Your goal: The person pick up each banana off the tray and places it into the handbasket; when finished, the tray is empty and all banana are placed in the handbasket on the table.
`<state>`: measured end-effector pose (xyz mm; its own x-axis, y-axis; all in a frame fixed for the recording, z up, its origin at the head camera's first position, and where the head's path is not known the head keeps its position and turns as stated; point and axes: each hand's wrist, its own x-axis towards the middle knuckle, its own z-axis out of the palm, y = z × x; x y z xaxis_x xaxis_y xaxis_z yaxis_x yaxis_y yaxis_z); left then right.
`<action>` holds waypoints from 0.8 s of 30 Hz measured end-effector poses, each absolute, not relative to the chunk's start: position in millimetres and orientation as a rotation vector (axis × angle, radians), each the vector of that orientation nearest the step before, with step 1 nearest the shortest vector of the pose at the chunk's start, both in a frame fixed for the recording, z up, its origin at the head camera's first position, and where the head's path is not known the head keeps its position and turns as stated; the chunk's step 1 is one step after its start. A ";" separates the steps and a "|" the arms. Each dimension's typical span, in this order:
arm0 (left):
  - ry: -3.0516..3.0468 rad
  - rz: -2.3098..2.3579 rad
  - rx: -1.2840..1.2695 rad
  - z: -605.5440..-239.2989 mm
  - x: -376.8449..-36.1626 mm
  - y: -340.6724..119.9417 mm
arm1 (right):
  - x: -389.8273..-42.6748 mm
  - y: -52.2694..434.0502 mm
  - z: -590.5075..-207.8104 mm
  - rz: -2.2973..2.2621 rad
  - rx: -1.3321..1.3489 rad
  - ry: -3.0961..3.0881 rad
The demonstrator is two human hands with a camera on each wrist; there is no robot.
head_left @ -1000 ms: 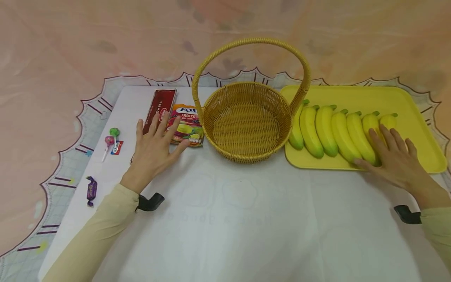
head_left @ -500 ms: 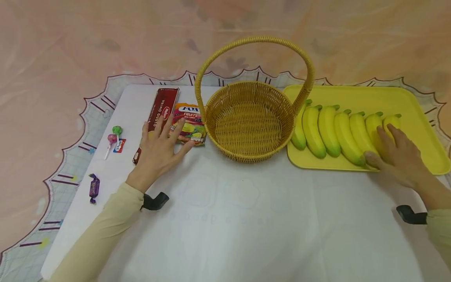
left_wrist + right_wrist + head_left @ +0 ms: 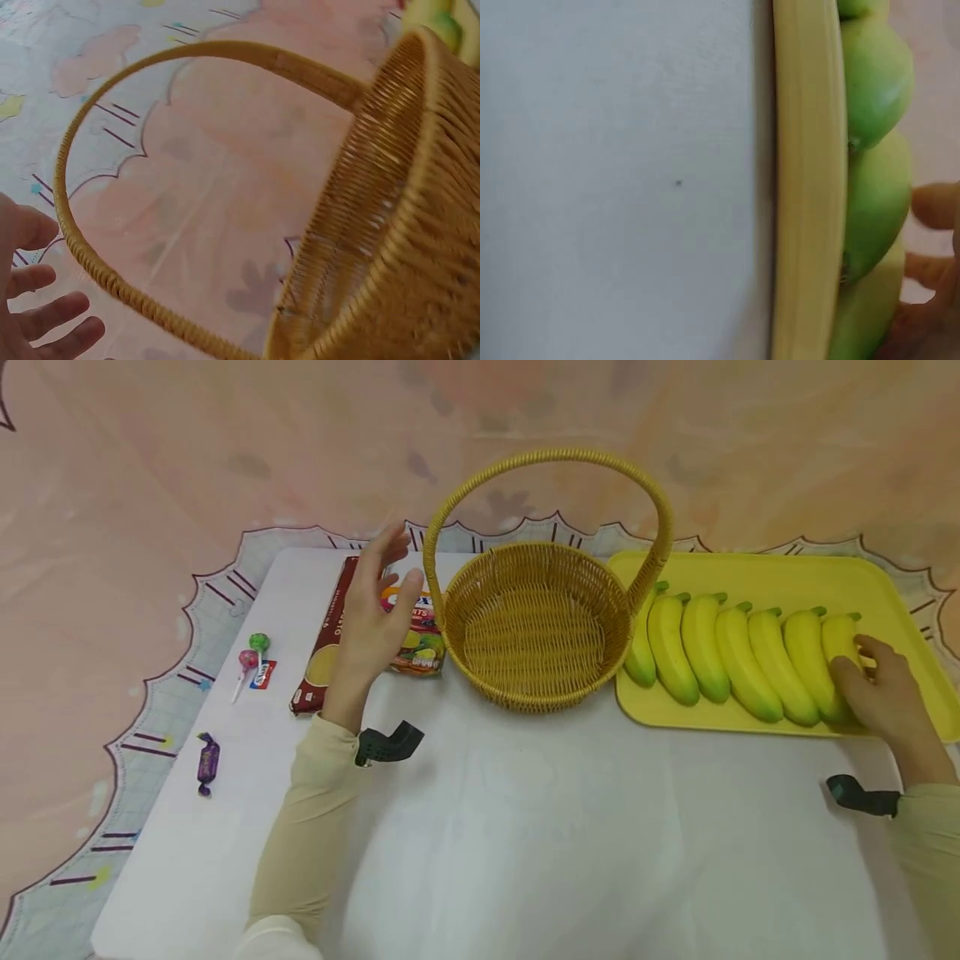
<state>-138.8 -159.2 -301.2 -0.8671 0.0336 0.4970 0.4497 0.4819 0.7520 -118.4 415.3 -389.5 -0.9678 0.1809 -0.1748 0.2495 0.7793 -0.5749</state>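
While the right hand (image 3: 885, 702) sits at the right end of the banana row, its fingers curl over the last yellow banana with a green tip (image 3: 840, 643), thumb low on its near side; grip looks closed around that fruit, though the far side of the fingers is hidden. That banana lies in the flat yellow plastic tray (image 3: 885, 585) at the table's right edge, touching the next one in a row of six more yellow-green bananas (image 3: 720, 647). Right wrist view: tray rim (image 3: 810, 187) runs vertically, green banana ends (image 3: 874, 150) packed just behind it, fingertips (image 3: 934, 206) at the frame's right edge.

Left hand (image 3: 375, 618) is raised off the white tablecloth (image 3: 525, 843), fingers spread and nearly straight, holding nothing. It hangs just beside the left upright of the handle on the round woven yellow wicker basket (image 3: 536, 618), not touching as far as I can tell. Left wrist view agrees: fingers (image 3: 45, 322) loose and apart, basket handle arch (image 3: 187, 67) close by with a gap.

Under the left hand: long dark red chocolate box (image 3: 322, 660) and a colourful fruit candy bag (image 3: 420, 643), both near the table's far left. Towards the left edge: green and pink lollipops (image 3: 251, 660); nearer the front left corner, a purple wrapped candy (image 3: 207, 762).
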 end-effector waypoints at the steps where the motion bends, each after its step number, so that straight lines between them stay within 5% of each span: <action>1: -2.285 -1.394 -0.412 -300.7 -140.8 -155.3 | -117.1 416.6 -390.2 -0.948 0.389 2.851; 18: -2.088 -1.649 -0.486 -306.2 -159.9 -130.7 | -94.7 385.9 -385.8 -1.058 0.761 2.984; 24: -2.067 -1.654 -0.510 -309.2 -162.0 -130.5 | -78.2 354.8 -372.7 -1.166 0.631 3.026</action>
<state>-162.0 -130.5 -309.2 -0.8344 0.0113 0.5510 0.5401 0.2162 0.8134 -78.2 354.8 -372.7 -0.9145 0.4044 0.0137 0.2905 0.6798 -0.6733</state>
